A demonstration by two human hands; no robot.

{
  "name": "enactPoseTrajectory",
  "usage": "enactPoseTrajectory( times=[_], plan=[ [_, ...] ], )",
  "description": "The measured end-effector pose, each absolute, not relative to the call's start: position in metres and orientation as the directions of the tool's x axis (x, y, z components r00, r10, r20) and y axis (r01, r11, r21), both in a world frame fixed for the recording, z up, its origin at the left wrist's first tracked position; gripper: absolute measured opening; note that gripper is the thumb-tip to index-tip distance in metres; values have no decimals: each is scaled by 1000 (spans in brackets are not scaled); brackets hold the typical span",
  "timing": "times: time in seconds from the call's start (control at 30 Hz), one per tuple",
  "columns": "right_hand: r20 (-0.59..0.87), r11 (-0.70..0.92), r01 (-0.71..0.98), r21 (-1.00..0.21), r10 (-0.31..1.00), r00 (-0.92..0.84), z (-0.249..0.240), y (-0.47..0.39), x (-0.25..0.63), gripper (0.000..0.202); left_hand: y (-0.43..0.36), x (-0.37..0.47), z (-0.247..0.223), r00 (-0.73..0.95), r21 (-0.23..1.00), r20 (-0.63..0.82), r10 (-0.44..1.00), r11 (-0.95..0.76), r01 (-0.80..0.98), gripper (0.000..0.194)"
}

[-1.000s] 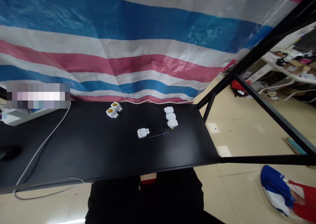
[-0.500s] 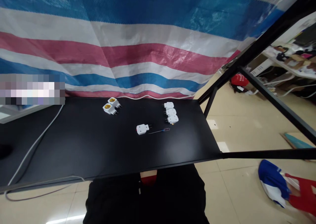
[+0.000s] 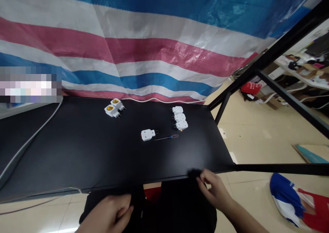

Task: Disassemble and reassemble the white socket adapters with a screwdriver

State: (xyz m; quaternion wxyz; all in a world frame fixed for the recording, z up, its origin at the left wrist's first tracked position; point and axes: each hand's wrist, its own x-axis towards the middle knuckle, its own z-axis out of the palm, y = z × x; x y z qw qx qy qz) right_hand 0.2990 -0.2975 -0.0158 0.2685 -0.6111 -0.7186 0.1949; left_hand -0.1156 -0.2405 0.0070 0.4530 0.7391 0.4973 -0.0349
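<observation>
My left hand (image 3: 109,212) is over my lap, just off the front edge of the black table (image 3: 77,147), its fingers curled with nothing visible in them. At the front edge on the right, my right hand (image 3: 213,190) is loosely closed, and no object shows in it. Nearest to both lies a single white plug-in lamp holder (image 3: 147,134), back up, its pins pointing right. Beside it is a thin screwdriver (image 3: 173,136) with a clear handle. Three more white lamp holders (image 3: 180,117) form a column at the right. Two lamp holders (image 3: 110,110) show brass-coloured sockets at the back left.
A grey cable (image 3: 33,133) crosses the table's left side. Behind the table hangs a striped plastic sheet (image 3: 144,49), with a thin white cord (image 3: 154,99) along its foot. A black metal frame (image 3: 231,85) rises at the right edge. A blurred-out box stands far left.
Both my hands have come into view from below, one at each side of my lap. The view has shifted slightly; the lamp holders and screwdriver lie as before.
</observation>
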Motion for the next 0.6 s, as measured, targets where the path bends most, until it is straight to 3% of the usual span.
enactPoseTrajectory(
  times=[0.13, 0.3, 0.4, 0.5, 0.6],
  plan=[
    [259, 259, 834, -488, 955, -145, 6, -224, 286, 8, -168, -77, 42, 499, 629, -95, 861, -337, 701, 37],
    [305, 279, 885, -372, 937, -167, 2, -162, 264, 25, -86, -54, 46, 402, 636, 263, 877, -471, 611, 23],
    [295, 266, 892, -366, 942, -160, -8, -144, 251, 28, -46, -45, 34, 386, 664, 362, 849, -525, 532, 19],
    [271, 254, 866, -431, 952, -144, -11, -135, 236, 24, -15, -39, 11, 258, 792, 359, 897, -439, 424, 21],
    [345, 384, 775, -503, 911, -227, -4, -123, 218, 23, 2, -39, -14, 119, 906, 333, 935, -353, 236, 29]
  ],
)
